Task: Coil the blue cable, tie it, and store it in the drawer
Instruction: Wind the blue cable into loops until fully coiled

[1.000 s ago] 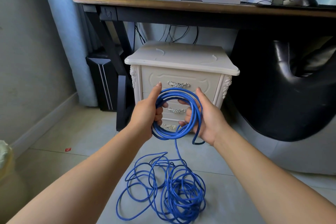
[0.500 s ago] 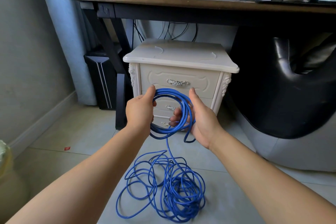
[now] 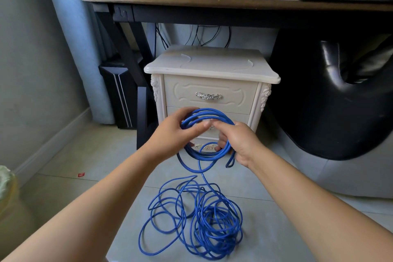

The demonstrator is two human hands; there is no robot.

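Note:
A small coil of blue cable [image 3: 204, 156] hangs in the air in front of a cream nightstand [image 3: 210, 66]. My left hand [image 3: 170, 132] grips the coil's upper left side, its fingers reaching across the loops. My right hand [image 3: 240, 142] holds the coil's right side, fingers curled round the strands. From the coil one strand drops to a loose tangle of the same blue cable [image 3: 197, 219] on the tiled floor. The nightstand's top drawer [image 3: 187, 93] is closed, with a silver handle [image 3: 208, 95].
A dark wooden desk [image 3: 212, 2] stands over the nightstand. A black chair [image 3: 331, 100] is on the right, a black computer tower [image 3: 119, 93] and a curtain [image 3: 70, 27] on the left. A bin [image 3: 6, 202] sits at the lower left.
Both hands have dropped slightly and come closer together on the coil. My left fingers now reach across the loops toward my right hand. The view has tilted down a little.

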